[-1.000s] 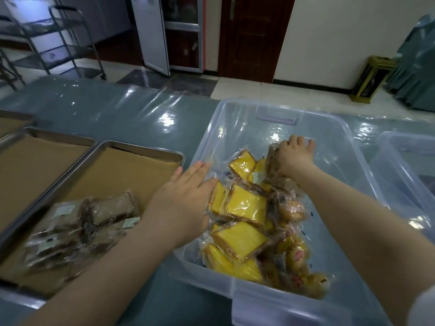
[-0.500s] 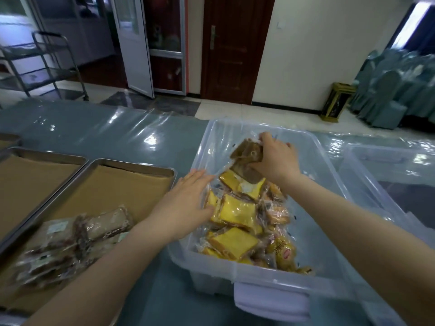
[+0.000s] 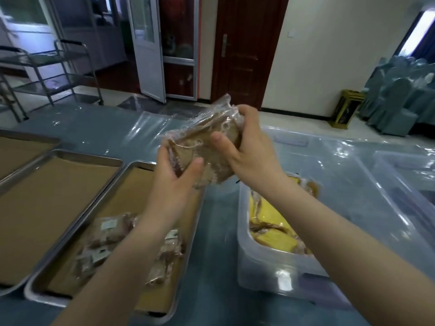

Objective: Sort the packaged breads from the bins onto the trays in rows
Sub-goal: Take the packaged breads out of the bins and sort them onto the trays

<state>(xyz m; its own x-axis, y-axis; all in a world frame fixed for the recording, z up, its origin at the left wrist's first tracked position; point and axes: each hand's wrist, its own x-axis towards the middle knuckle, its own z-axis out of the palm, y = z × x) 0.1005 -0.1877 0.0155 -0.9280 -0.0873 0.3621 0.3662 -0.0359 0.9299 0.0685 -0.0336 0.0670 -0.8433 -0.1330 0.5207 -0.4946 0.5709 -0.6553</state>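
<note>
Both hands hold a brown packaged bread [image 3: 207, 147] in clear wrap, raised above the gap between tray and bin. My left hand [image 3: 174, 177] grips its lower left side, thumb on the front. My right hand [image 3: 247, 151] grips its right side, thumb across the wrap. Below to the right stands a clear plastic bin [image 3: 263, 262] with yellow packaged breads [image 3: 273, 220] inside. At lower left, a steel tray [image 3: 113, 187] lined with brown paper carries several brown packaged breads [image 3: 113, 243] near its front end.
Two more paper-lined steel trays [image 3: 47, 198] lie to the left. A second clear bin [image 3: 404, 175] sits at the right. The table [image 3: 94, 128] is covered in shiny plastic film. A metal cart [image 3: 47, 74] and stacked covered chairs [image 3: 400, 102] stand beyond.
My right hand lifted a brown packaged bread out of the bin and carried it up and left. My left hand left the bin's rim and took hold of the same package.
</note>
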